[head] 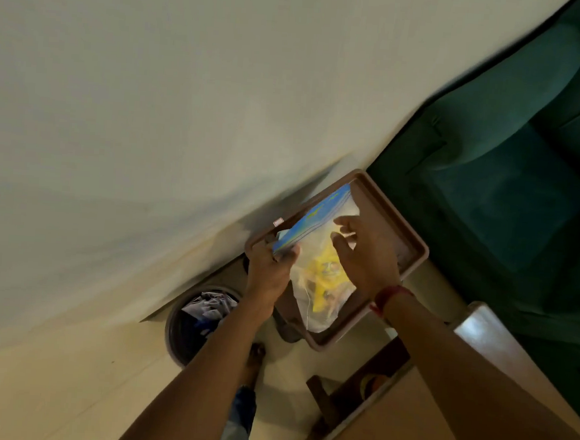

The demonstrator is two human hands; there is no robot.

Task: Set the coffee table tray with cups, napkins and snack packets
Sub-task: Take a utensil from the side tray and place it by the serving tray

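Observation:
A brown rectangular tray (414,244) is held up in the air, tilted, in the middle of the view. My left hand (268,273) grips its left rim together with the end of a blue packet (316,218). On the tray lies a clear plastic bag (318,290) with yellow snack packets inside. My right hand (368,256) is over the bag with fingers spread, resting on it or just above it; a red thread circles that wrist. No cups or napkins are in view.
A round bin (199,320) with crumpled paper stands on the pale floor below the tray. A dark green sofa (512,159) fills the right side. A wooden table (415,417) edge is at the lower right. My foot (255,358) shows beneath the tray.

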